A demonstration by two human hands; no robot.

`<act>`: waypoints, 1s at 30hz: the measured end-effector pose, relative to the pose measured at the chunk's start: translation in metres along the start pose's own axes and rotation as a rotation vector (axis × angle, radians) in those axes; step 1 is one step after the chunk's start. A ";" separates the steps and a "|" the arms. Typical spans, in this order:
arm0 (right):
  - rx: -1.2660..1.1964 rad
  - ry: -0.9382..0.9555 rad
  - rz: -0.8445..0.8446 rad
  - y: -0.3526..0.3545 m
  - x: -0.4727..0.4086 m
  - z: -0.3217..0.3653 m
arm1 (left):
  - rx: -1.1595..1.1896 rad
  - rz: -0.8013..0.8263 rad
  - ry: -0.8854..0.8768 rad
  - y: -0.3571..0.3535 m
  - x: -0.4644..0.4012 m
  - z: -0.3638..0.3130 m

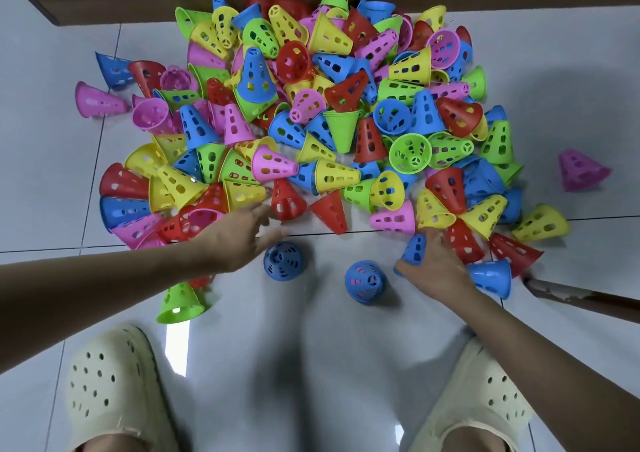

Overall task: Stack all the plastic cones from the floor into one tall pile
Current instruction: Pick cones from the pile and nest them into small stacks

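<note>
Now | right grip [431, 259] clasps blue cone [414, 249] | left grip [239, 236] spread, empty

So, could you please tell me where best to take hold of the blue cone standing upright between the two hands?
Take the blue cone by its narrow top, coming straight down from above. It stands upright and apart from the heap, its walls taper upward, and bare floor lies round it, so fingers should close round it unhindered.

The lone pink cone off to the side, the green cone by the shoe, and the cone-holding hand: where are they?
Lone pink cone [581, 171], head view: its perforated side wall.
Green cone [180, 301], head view: its side wall.
Right hand [434, 261], head view: its back; fingers grip a blue cone [415, 249].
</note>
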State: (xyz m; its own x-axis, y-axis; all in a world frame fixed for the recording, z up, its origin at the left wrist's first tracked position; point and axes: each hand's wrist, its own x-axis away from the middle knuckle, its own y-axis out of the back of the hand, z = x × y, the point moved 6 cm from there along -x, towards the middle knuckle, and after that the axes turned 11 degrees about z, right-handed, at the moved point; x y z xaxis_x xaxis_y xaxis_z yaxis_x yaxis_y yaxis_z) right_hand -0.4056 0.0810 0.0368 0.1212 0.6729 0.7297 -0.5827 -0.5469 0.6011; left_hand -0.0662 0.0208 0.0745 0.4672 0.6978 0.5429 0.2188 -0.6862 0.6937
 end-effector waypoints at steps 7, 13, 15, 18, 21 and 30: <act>-0.435 0.154 -0.086 -0.016 0.022 -0.009 | 0.317 0.012 0.297 0.007 -0.044 0.025; -0.530 0.470 -0.083 -0.008 0.050 0.027 | 0.618 0.153 0.427 -0.007 -0.064 0.021; -0.514 0.574 -0.033 -0.012 0.061 0.041 | 0.708 0.142 0.433 -0.009 -0.068 0.016; -0.267 0.649 0.008 -0.028 0.065 0.048 | 0.754 0.116 0.456 -0.009 -0.071 0.012; -0.168 0.644 0.027 -0.042 0.062 0.041 | 0.823 0.190 0.469 -0.013 -0.068 0.012; -0.119 0.624 0.080 -0.064 0.049 0.028 | 0.894 0.288 0.347 -0.014 -0.025 0.023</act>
State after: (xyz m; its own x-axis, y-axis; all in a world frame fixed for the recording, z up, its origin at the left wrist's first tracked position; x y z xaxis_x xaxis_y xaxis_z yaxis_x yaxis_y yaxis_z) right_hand -0.3401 0.1352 0.0430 -0.3957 0.8154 0.4225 -0.6601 -0.5724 0.4863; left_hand -0.0613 0.0083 0.0397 0.3586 0.4043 0.8414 0.7674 -0.6409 -0.0192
